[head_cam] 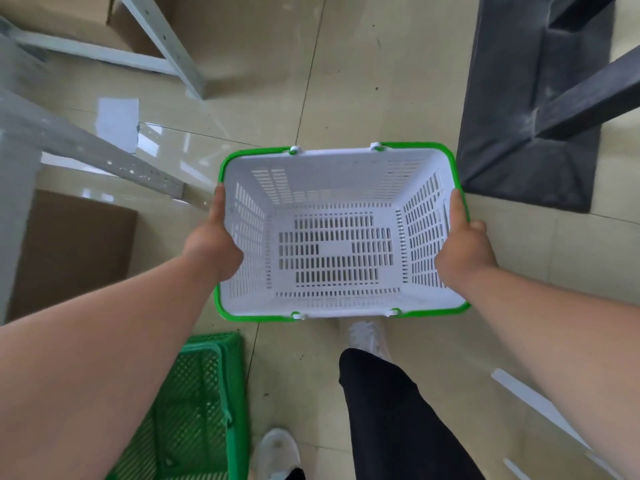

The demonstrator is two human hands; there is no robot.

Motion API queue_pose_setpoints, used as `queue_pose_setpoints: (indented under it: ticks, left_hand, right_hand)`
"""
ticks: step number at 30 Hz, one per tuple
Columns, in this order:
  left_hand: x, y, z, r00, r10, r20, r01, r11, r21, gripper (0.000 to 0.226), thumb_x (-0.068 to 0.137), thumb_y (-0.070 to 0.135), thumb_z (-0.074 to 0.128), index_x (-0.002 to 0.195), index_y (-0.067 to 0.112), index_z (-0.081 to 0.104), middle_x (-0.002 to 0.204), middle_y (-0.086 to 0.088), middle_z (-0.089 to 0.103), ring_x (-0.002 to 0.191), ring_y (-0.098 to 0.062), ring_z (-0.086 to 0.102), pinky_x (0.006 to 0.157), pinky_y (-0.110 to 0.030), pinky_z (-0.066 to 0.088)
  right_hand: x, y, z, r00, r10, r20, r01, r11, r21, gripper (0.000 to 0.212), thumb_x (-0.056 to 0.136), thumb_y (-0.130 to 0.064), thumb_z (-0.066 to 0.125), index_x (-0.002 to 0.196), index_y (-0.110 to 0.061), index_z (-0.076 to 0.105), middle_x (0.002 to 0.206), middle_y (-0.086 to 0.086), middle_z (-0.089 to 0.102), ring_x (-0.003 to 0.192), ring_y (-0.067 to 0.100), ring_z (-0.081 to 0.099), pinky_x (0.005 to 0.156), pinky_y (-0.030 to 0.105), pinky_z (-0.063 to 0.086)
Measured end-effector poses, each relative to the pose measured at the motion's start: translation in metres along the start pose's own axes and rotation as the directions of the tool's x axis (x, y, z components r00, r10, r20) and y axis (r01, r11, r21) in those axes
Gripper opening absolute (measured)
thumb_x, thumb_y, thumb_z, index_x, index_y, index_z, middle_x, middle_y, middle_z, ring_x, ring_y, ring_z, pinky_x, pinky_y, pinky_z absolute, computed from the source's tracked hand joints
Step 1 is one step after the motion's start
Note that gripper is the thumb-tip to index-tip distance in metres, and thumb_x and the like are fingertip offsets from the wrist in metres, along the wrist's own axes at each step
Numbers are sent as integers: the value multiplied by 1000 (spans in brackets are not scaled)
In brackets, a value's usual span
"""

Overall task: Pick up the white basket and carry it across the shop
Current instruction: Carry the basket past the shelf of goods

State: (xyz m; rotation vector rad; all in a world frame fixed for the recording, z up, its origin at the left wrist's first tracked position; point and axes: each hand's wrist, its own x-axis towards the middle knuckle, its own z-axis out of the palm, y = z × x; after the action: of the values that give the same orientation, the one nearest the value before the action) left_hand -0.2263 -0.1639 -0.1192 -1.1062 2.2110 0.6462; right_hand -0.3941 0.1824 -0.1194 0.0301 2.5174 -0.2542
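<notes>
The white basket [332, 188] is an empty slotted plastic shopping basket with green handles folded down along its rim. It hangs level in front of me above the tiled floor. My left hand [214, 237] grips its left short side, thumb over the rim. My right hand [462, 247] grips the right short side the same way. My legs in black trousers and white shoes show below the basket.
A green slotted crate [194, 407] stands on the floor at lower left. Grey metal shelf frames [104, 150] and cardboard boxes [72, 247] line the left. A dark stand with a flat base [526, 161] sits at upper right. Beige tiles run ahead between them.
</notes>
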Motion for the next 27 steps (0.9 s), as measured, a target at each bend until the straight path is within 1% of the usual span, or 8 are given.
queue_pose_setpoints:
  ticks: [6, 9, 13, 16, 18, 20, 22, 27]
  left_hand:
    - [-81, -39, -63, 999, -9, -46, 3, 992, -130, 114, 92, 1, 65, 163, 43, -14, 128, -24, 68, 85, -31, 60, 74, -38, 51]
    - [-128, -62, -106, 999, 20, -41, -29, 975, -222, 121, 89, 4, 71, 162, 48, -15, 128, -19, 67, 91, -28, 63, 78, -39, 52]
    - [-192, -108, -150, 998, 62, -12, -60, 876, -478, 136, 77, -2, 82, 155, 70, -4, 127, -4, 63, 98, -21, 67, 86, -42, 56]
    - [-230, -143, -153, 995, 21, -96, -67, 864, -500, 127, 80, 2, 82, 160, 61, 3, 123, 2, 60, 84, 0, 59, 73, -25, 50]
    - [-249, -168, -144, 987, -25, -159, -63, 848, -526, 113, 86, 8, 75, 162, 56, 7, 122, 4, 63, 83, -2, 61, 67, -22, 49]
    - [-264, -192, -130, 967, -100, -236, -43, 844, -534, 91, 96, 20, 65, 163, 52, 13, 129, -1, 67, 98, -19, 69, 79, -30, 51]
    - [-278, -215, -112, 938, -201, -282, 1, 816, -578, 74, 103, 30, 57, 164, 48, 20, 140, -7, 64, 119, -29, 65, 93, -33, 45]
    - [-319, -261, -70, 875, -370, -313, 75, 741, -668, 62, 107, 40, 48, 165, 40, 26, 152, -5, 58, 134, -30, 57, 106, -39, 40]
  right_hand:
    - [-73, -39, -65, 996, -80, -35, 80, 997, -17, 106, 91, 0, 50, 162, -42, -16, 135, 20, 38, 104, 37, 56, 94, 41, 50]
    - [-114, -61, -98, 990, -124, -71, 125, 992, 7, 108, 89, 0, 51, 161, -45, -16, 141, 23, 37, 112, 40, 54, 96, 45, 49]
    - [-162, -90, -124, 983, -156, -94, 158, 987, 17, 107, 89, -3, 53, 161, -48, -11, 144, 25, 44, 126, 45, 51, 94, 46, 47]
    - [-184, -113, -126, 975, -217, -50, 217, 976, -13, 105, 90, -2, 53, 162, -48, -7, 144, 23, 49, 127, 43, 52, 92, 44, 47]
    - [-194, -128, -118, 967, -254, -28, 254, 967, -3, 99, 92, -3, 50, 163, -48, -2, 143, 18, 53, 122, 41, 55, 84, 40, 45]
    - [-199, -144, -107, 956, -293, -18, 293, 956, 7, 83, 99, -14, 48, 164, -43, 5, 141, 17, 57, 120, 41, 57, 83, 40, 43]
    - [-208, -163, -97, 940, -340, 1, 340, 940, 9, 65, 106, -29, 45, 163, -34, 13, 138, 20, 60, 118, 42, 59, 83, 41, 42]
    - [-238, -214, -79, 886, -453, 97, 455, 891, -2, 53, 109, -34, 36, 161, -30, 25, 111, 11, 53, 91, 30, 51, 78, 34, 35]
